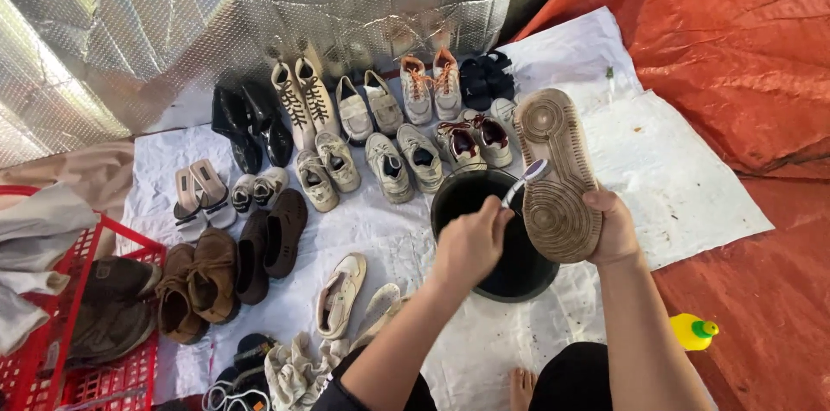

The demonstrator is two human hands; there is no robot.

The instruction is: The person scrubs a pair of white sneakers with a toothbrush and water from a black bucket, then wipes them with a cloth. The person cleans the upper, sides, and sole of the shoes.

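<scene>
The right hand [616,228] is gripping a sneaker [556,173] sole-up over a black bucket [519,277]; the left hand [471,242] is clasping a toothbrush [526,179] against the sole.

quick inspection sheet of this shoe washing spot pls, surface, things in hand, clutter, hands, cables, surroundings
surface: white sheet spread over an orange tarp, creased and lightly soiled
job's things: shoe held sole up over a black bucket; brush head against the sole's edge
clutter: rows of paired shoes on the sheet; brown and dark pairs at left; pale rags near the knees
grippers: left hand fingers closed on the brush handle; right hand grips the shoe at the heel end
cables: nothing seen
surroundings: silver foil backdrop; red crate with shoes and cloth at left; yellow bottle on the tarp at right
</scene>
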